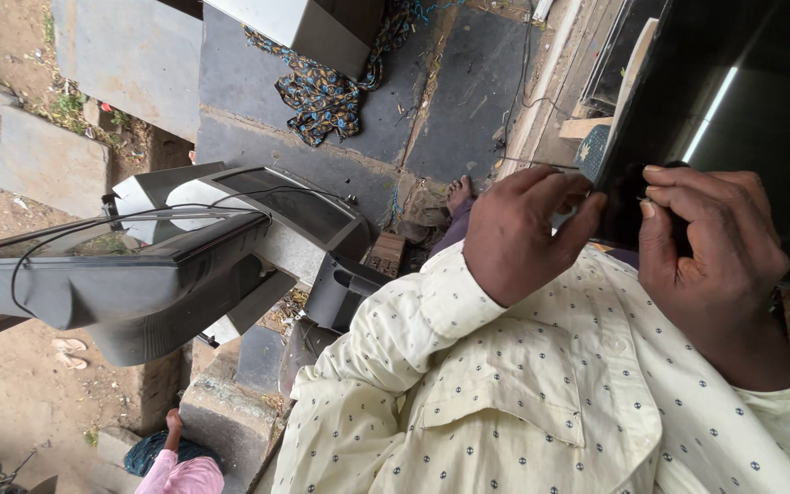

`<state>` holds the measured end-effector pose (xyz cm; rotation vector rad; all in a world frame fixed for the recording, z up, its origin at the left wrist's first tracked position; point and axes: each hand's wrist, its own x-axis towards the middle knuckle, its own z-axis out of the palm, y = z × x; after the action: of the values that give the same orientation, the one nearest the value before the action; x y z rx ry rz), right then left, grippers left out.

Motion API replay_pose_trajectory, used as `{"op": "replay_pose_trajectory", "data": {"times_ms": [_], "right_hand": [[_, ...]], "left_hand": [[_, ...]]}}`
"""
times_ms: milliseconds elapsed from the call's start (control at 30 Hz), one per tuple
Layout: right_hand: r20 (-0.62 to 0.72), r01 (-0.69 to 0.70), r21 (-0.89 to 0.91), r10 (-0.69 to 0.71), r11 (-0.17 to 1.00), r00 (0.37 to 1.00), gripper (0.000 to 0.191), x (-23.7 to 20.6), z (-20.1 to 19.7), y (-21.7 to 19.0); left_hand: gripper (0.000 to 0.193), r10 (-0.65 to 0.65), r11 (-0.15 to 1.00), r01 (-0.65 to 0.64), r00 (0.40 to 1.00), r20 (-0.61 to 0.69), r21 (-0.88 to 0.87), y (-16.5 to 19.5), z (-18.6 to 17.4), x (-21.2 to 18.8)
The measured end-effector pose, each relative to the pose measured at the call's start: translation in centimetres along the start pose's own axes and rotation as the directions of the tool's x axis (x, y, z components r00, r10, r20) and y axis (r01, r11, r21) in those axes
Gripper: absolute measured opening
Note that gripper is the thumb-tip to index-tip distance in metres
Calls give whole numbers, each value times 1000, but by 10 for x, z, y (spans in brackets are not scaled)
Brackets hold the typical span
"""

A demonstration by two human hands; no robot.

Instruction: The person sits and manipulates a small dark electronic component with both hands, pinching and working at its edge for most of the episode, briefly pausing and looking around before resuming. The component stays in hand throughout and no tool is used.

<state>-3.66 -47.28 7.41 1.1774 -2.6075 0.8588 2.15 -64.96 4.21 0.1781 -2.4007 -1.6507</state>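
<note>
Flat dark screen panel (733, 101), glossy enough to mirror a strip of light, stands at the upper right of the head view, and both of a person's bare hands meet at its lower corner. That corner is the landmark for everything else here. The left hand (523, 233) comes in from below and to the left of the corner, its fingers curled and pinching the panel's edge. The right hand (715, 247) sits just right of the corner, fingers bent over a small black part (628, 197) pressed against the panel; whether this part is a connector, a clip or a piece of the frame cannot be told. A pale spotted shirt (550, 402) fills the space below the corner.

Down and to the left of the corner, well apart from it, old boxy television sets (139, 274) lie on a stone ledge, a loose black cable (121, 220) draped across them. Above and left of the corner a patterned cloth (322, 91) lies crumpled on grey paving slabs (468, 82). Another person's pink sleeve (185, 476) shows at the bottom, far below.

As a judgement, the work at the corner looks to be midway: both hands are engaged, the small part is neither clearly freed nor clearly seated, and nothing lies set aside beside the panel.
</note>
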Motion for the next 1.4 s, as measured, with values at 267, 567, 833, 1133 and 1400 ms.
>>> {"op": "replay_pose_trajectory", "data": {"times_ms": [267,567,833,1133,1400], "right_hand": [[17,23,-39,-22,999,1000,23,8,2,-6],[19,26,-62,-25,998,1000,20,9,1,-8],[34,23,-66,-21,998,999,20,2,1,-4],[93,76,-113,-66,991,993,20,-2,1,4],[106,103,-131,-90,986,990,21,-5,5,7]], "left_hand": [[10,48,957,-42,999,-16,288,9,-1,-1],[18,128,856,-162,987,102,490,21,3,2],[11,134,696,-276,957,257,663,25,4,8],[14,193,611,-434,893,407,662,19,-1,20],[16,286,549,-584,803,523,598,5,-6,33]]}}
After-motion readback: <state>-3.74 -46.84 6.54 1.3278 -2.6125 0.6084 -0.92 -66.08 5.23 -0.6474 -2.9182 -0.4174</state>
